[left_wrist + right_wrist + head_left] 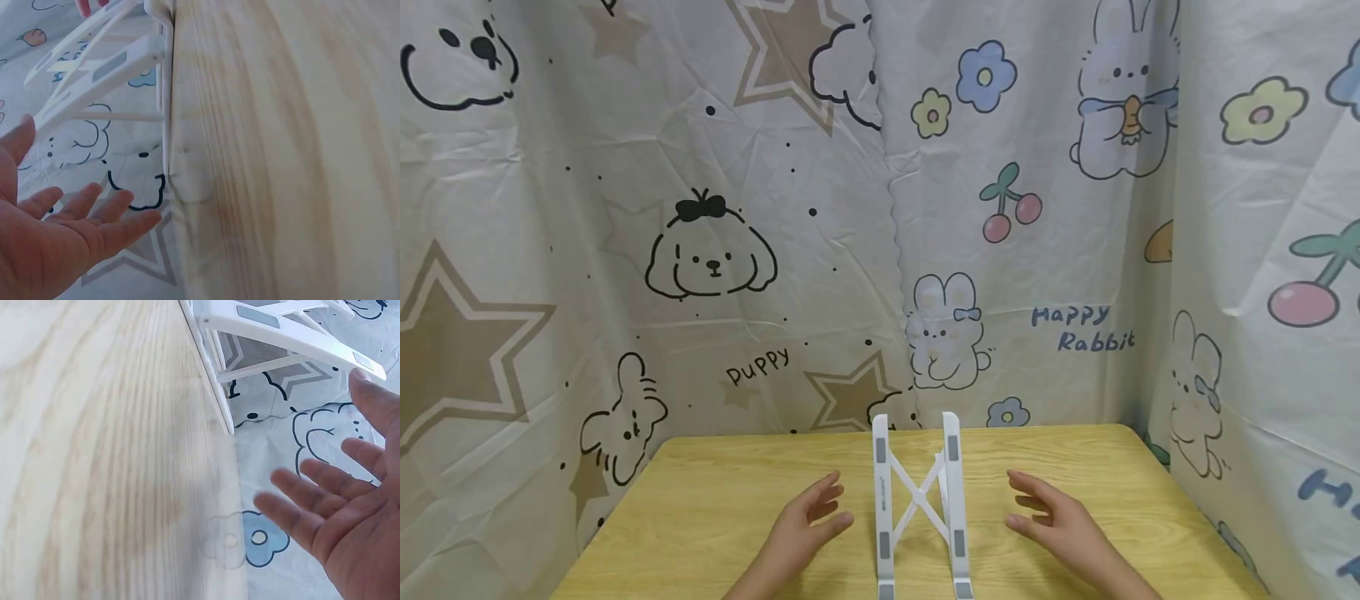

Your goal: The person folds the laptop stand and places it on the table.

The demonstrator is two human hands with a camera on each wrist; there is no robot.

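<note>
A white folding laptop stand (919, 497) with grey pads and an X-shaped brace stands unfolded on the wooden table, its two rails tilted up. To its left, my left hand (808, 527) is held apart from it, fingers loosely extended and nothing in them. My right hand (1060, 523) mirrors this on the other side, also holding nothing. In the left wrist view the spread fingers of that hand (69, 237) are beside the stand (103, 75). The right wrist view has the other hand (350, 500) with fingers spread near a rail of the stand (294, 334).
The light wooden table (700, 492) extends under both hands to a back edge. Behind it and at the sides hangs a pale curtain (850, 250) printed with puppies, rabbits, stars and flowers.
</note>
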